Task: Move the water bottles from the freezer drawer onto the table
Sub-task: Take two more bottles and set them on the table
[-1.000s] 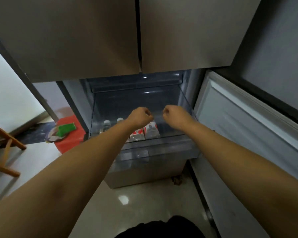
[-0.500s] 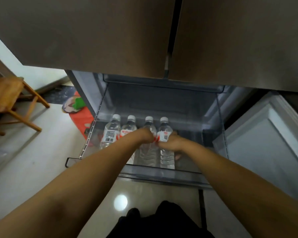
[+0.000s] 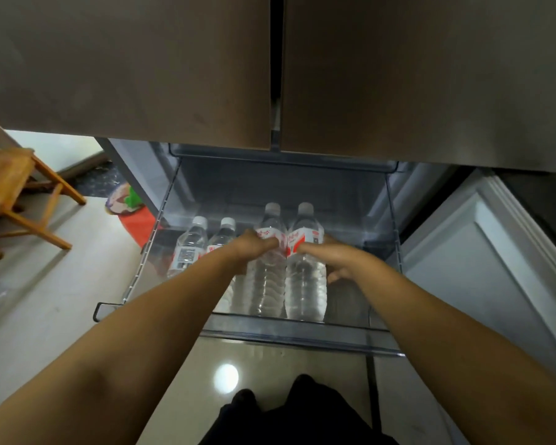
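The clear freezer drawer [image 3: 296,338] is pulled out below the fridge doors. Several clear water bottles with white caps and red-and-white labels stand in it. My left hand [image 3: 254,247] grips one bottle [image 3: 267,284] round its label. Beside it, my right hand [image 3: 331,255] grips the rightmost bottle [image 3: 305,284]. Both held bottles sit higher than the two at the left [image 3: 190,245] [image 3: 223,234], which stand untouched.
The two upper fridge doors [image 3: 174,75] hang shut overhead. An open white door [image 3: 482,261] stands at the right. A wooden stool [image 3: 16,194] and a red object [image 3: 138,224] are on the tiled floor at the left. My dark clothing shows at the bottom.
My hands went from the drawer's front down onto the two right bottles and closed round them. Those two bottles now stand higher than half a second ago.
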The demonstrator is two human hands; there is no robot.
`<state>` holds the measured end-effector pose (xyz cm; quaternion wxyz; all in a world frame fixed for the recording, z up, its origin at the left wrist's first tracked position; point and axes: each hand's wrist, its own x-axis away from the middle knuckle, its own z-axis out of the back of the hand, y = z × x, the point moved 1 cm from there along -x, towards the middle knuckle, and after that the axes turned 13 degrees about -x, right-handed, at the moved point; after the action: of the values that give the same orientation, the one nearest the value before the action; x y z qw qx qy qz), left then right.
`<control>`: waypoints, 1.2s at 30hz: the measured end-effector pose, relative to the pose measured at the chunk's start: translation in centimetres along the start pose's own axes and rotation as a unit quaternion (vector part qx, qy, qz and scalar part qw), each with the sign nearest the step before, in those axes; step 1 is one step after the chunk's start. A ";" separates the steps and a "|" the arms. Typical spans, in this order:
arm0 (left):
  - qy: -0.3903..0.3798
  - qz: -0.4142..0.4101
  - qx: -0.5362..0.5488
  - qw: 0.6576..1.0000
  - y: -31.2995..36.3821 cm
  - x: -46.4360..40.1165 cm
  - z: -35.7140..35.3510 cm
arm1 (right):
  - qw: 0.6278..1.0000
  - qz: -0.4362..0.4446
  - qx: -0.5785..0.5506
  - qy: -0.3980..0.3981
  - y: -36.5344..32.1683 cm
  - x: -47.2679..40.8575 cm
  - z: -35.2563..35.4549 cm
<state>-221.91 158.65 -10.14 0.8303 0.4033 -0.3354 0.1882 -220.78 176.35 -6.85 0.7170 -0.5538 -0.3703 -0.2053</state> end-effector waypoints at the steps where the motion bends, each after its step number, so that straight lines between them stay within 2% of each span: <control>1: -0.004 -0.010 0.042 0.999 0.7 1.0 0.3 | 0.999 0.003 -0.034 0.004 -0.1 0.3 0.6; 4: -0.038 -0.013 0.170 0.985 3.0 4.1 0.8 | 0.981 0.031 -0.192 0.005 -0.4 1.4 1.4; 6: -0.084 -0.027 0.241 0.967 4.3 5.2 0.7 | 0.952 0.058 -0.302 -0.018 -0.8 2.5 1.5; 8: -0.121 -0.040 0.283 0.950 5.4 6.2 0.8 | 0.925 0.085 -0.370 -0.003 -1.6 4.6 1.6; 11: -0.167 -0.071 0.299 0.937 6.1 7.9 1.5 | 0.895 0.113 -0.431 0.014 -2.0 7.1 1.5; 14: -0.197 -0.086 0.314 0.925 6.5 9.6 1.8 | 0.886 0.124 -0.444 0.034 -2.1 8.7 1.4; 20: -0.279 -0.114 0.255 0.919 5.2 12.1 1.9 | 0.853 0.188 -0.485 0.040 1.1 12.6 -1.5; 25: -0.375 -0.126 0.222 0.891 4.4 14.6 -1.0 | 0.806 0.210 -0.546 0.090 5.8 16.8 -2.7; 31: -0.482 -0.129 0.134 0.856 3.1 17.8 -4.7 | 0.795 0.246 -0.536 0.142 11.8 21.6 -4.1; 36: -0.528 -0.123 0.010 0.840 0.1 19.7 -8.9 | 0.779 0.259 -0.516 0.243 18.1 25.0 -6.9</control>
<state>-204.50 166.61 -0.05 0.5400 0.4877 -0.6685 -0.1536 -189.94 178.17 -0.31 0.4158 -0.8478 0.1348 -0.3003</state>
